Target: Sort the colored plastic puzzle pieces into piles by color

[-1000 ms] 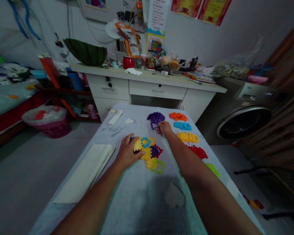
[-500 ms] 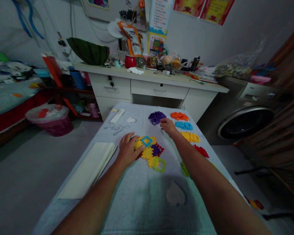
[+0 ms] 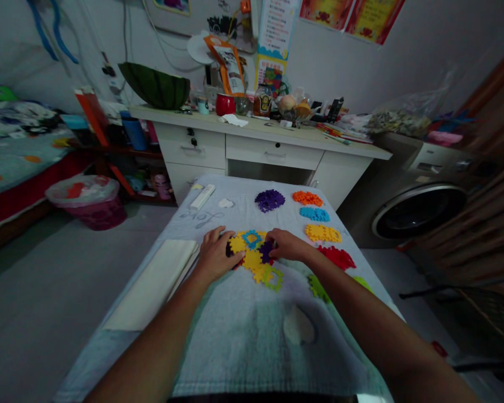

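At the near end, a rectangular table [image 3: 227,358] carries a pale blue cloth with a light heart motif [image 3: 298,324]. To the left lies a folded off-white sheet [image 3: 151,288], near the left forearm. To the right, lime-green toothed pieces [image 3: 318,287] are partly covered by the right forearm.

A flat assembly of interlocking toothed plastic pieces [image 3: 251,259], mainly yellow, lies at mid-table between the hands. A lime-green toothed frame [image 3: 274,279] forms its near end; a light blue toothed frame [image 3: 252,239] sits on its far part; a dark purple toothed piece [image 3: 265,253] is at its right side.

The left hand [image 3: 217,253] rests at the left end of the assembly, thumb and fingers apart, thumb on the yellow part. The right hand [image 3: 286,244] touches the right side at the dark purple piece, fingers bent close together; whether they clamp a piece cannot be told.

Along the right edge, proceeding away, are piles of red [image 3: 337,257], yellow [image 3: 322,233], light blue [image 3: 315,214] and orange [image 3: 307,198] pieces. A dark purple pile [image 3: 270,200] lies to their left. A white oblong box [image 3: 203,197] lies near the far left corner.

Beyond stands a white drawer cabinet [image 3: 273,146].
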Motion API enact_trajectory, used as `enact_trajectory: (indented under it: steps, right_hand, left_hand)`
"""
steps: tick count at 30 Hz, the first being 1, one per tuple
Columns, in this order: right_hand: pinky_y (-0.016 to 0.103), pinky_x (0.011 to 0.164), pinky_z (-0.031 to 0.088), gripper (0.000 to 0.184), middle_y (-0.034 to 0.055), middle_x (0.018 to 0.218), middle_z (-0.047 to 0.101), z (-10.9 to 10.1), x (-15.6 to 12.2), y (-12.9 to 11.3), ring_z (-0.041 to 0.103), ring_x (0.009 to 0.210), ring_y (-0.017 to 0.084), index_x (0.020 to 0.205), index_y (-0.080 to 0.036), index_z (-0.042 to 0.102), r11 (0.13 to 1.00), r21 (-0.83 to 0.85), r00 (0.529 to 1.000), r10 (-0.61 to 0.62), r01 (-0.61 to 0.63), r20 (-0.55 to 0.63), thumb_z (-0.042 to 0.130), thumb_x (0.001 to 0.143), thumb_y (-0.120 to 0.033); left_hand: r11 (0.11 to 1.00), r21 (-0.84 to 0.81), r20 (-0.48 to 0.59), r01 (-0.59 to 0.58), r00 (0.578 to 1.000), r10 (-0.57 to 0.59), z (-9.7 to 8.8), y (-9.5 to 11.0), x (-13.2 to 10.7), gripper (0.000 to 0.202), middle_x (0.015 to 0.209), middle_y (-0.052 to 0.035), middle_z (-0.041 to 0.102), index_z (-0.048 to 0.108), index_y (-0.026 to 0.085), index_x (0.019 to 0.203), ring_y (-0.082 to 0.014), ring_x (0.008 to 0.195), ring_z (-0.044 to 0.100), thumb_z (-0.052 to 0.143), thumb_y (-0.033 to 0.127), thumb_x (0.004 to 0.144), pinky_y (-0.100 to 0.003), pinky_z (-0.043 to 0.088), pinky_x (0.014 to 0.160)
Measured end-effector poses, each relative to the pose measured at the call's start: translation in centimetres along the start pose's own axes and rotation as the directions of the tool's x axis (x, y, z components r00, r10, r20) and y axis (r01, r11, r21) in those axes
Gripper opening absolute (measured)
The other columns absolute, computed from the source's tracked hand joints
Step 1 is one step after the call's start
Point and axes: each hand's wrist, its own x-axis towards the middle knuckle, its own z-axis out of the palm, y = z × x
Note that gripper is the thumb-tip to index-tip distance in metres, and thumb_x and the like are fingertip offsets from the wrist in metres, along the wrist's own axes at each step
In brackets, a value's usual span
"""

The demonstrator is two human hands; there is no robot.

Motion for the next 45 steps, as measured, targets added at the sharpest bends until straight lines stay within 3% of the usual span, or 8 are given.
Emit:
enact_trajectory:
  steps: [8, 14, 17, 20, 25, 30, 38, 45]
  right_hand:
    - [0.021, 0.062, 0.037, 0.01, -0.0019, 0.07, 0.061, -0.5, 0.1, 2.3, 0.053, 0.066, 0.01, 0.081, -0.014, 0.067, 0.957, 0.29, 0.998, 0.048, -0.032, -0.048, 0.058, 0.079, -0.01]
    - [0.019, 0.051, 0.038, 0.011, -0.0059, 0.058, 0.056, 0.5, 0.8, 3.7, 0.05, 0.052, 0.008, 0.086, -0.016, 0.062, 0.768, 0.631, 0.981, 0.187, -0.112, -0.053, 0.057, 0.077, -0.011]
    - [0.018, 0.046, 0.037, 0.009, -0.006, 0.054, 0.056, 0.6, 1.6, 4.7, 0.05, 0.047, 0.008, 0.084, -0.017, 0.057, 0.633, 0.763, 0.949, 0.304, -0.132, -0.088, 0.06, 0.076, -0.014]
    - [0.018, 0.043, 0.037, 0.012, -0.0067, 0.051, 0.053, 0.0, 2.9, 5.8, 0.05, 0.045, 0.008, 0.077, -0.018, 0.053, 0.578, 0.8, 0.868, 0.468, -0.159, -0.165, 0.062, 0.073, -0.011]
    - [0.018, 0.044, 0.037, 0.012, -0.0076, 0.048, 0.048, -1.0, 5.8, 7.6, 0.048, 0.044, 0.009, 0.075, -0.018, 0.054, 0.605, 0.738, 0.667, 0.686, -0.299, -0.292, 0.061, 0.072, -0.009]
    - [0.02, 0.052, 0.041, 0.01, -0.0007, 0.053, 0.057, -0.4, 8.4, 8.8, 0.056, 0.053, 0.013, 0.079, -0.016, 0.061, 0.626, 0.692, 0.567, 0.735, -0.359, -0.372, 0.06, 0.071, -0.01]
    - [0.023, 0.078, 0.047, 0.026, 0.005, 0.092, 0.072, 2.8, 10.4, 8.9, 0.065, 0.087, 0.017, 0.093, -0.015, 0.069, 0.716, 0.626, 0.567, 0.666, -0.308, -0.484, 0.055, 0.071, -0.017]
    - [0.024, 0.081, 0.048, 0.03, 0.0038, 0.092, 0.073, 3.2, 11.1, 9.2, 0.066, 0.086, 0.017, 0.093, -0.016, 0.071, 0.747, 0.601, 0.591, 0.631, -0.285, -0.503, 0.051, 0.071, -0.014]
  left_hand:
    - [0.999, -0.003, 0.041, -0.036, 0.999, 0.036, 0.3, -0.3, 0.1, 0.052, 0.127, -0.0101, 0.056, 0.06, 0.023, 0.119, -0.0321, 0.12, 0.047, 0.066, 0.044, 0.073, -0.047, 0.037, 0.106]
    - [0.997, -0.044, 0.031, -0.064, 0.997, 0.065, 0.3, -0.4, 0.3, 0.047, 0.122, -0.0082, 0.06, 0.059, 0.023, 0.118, -0.0298, 0.117, 0.051, 0.066, 0.039, 0.073, -0.045, 0.041, 0.103]
    - [0.995, -0.073, 0.018, -0.071, 0.997, 0.072, 0.3, -0.3, 0.5, 0.046, 0.122, -0.009, 0.061, 0.057, 0.022, 0.118, -0.029, 0.116, 0.053, 0.064, 0.037, 0.075, -0.045, 0.041, 0.103]
    - [0.994, -0.094, 0.004, -0.063, 0.998, 0.064, 0.5, -0.4, 0.6, 0.047, 0.122, -0.0098, 0.061, 0.056, 0.021, 0.12, -0.0289, 0.116, 0.053, 0.063, 0.037, 0.077, -0.045, 0.042, 0.103]
    - [0.994, -0.102, -0.005, -0.05, 0.999, 0.05, 0.7, -0.5, 0.6, 0.053, 0.125, -0.0102, 0.061, 0.055, 0.021, 0.124, -0.0298, 0.117, 0.053, 0.067, 0.038, 0.075, -0.046, 0.042, 0.103]
    - [0.994, -0.095, -0.014, -0.047, 0.999, 0.046, 0.5, -0.5, 0.6, 0.053, 0.124, -0.0096, 0.062, 0.055, 0.022, 0.123, -0.0303, 0.117, 0.053, 0.068, 0.039, 0.074, -0.046, 0.042, 0.103]
    - [0.993, -0.094, -0.032, -0.078, 0.997, 0.075, 0.1, -0.2, 0.7, 0.04, 0.117, -0.0096, 0.065, 0.058, 0.02, 0.116, -0.0284, 0.112, 0.056, 0.063, 0.034, 0.079, -0.045, 0.044, 0.1]
    - [0.994, -0.073, -0.024, -0.084, 0.996, 0.083, 0.0, -0.3, 0.6, 0.04, 0.118, -0.0081, 0.064, 0.059, 0.021, 0.114, -0.0286, 0.113, 0.055, 0.067, 0.034, 0.076, -0.045, 0.042, 0.1]
